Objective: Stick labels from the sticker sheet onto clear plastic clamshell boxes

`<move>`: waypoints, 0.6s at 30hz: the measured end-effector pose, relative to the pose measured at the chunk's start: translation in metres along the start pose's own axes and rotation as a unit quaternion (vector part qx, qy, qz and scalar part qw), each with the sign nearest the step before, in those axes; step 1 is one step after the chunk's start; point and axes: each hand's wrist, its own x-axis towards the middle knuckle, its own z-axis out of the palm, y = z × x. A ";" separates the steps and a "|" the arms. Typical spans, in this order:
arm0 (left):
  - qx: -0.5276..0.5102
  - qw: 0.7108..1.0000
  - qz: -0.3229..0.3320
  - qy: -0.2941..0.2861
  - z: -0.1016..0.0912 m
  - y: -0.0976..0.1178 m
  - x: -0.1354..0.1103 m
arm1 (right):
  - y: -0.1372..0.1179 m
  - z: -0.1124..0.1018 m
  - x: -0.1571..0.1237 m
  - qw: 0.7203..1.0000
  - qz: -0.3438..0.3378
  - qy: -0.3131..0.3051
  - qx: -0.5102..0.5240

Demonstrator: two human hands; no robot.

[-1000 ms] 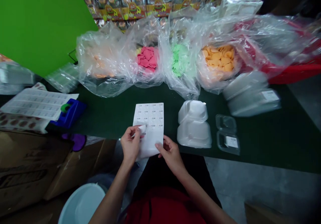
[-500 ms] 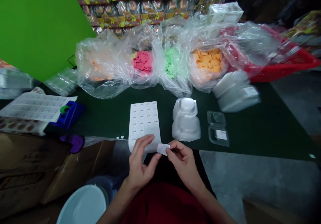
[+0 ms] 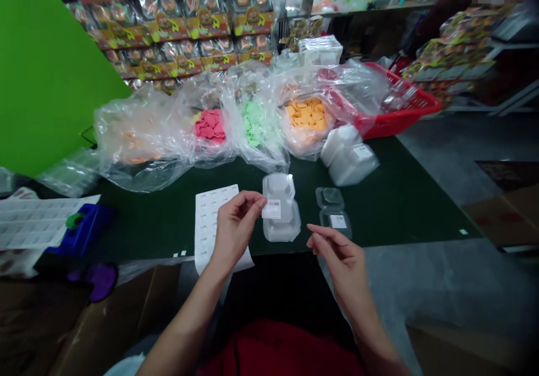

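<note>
two hands (image 3: 236, 227), one basket (image 3: 389, 124), one tape dispenser (image 3: 86, 233)

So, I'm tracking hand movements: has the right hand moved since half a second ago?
Yes. Judged against the stack of plastic containers, the right hand has moved rightward, from below it to beyond its right edge.

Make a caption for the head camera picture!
Left hand holds a white label near plastic containers; right hand nearby.

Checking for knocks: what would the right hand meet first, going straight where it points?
Likely the nearer stack of clear containers, though the right hand might pass above; depth is unclear.
</note>
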 end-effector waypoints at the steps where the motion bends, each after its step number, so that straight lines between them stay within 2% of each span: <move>1: -0.010 1.000 -0.008 -0.007 0.006 -0.004 0.005 | 0.003 -0.004 0.004 1.000 -0.001 0.011 0.000; 5: -0.021 0.999 -0.031 -0.018 0.019 -0.018 0.013 | 0.010 -0.006 0.015 0.999 -0.015 0.027 0.006; 10: -0.007 0.999 -0.042 -0.024 0.023 -0.027 0.013 | 0.007 0.006 0.023 0.999 -0.050 0.016 -0.006; 14: 0.020 0.999 -0.034 -0.014 0.024 -0.032 0.013 | 0.004 0.018 0.031 0.993 -0.116 -0.008 -0.035; 18: 0.056 0.998 -0.011 -0.008 0.026 -0.034 0.009 | 0.007 0.029 0.040 0.972 -0.189 -0.051 -0.131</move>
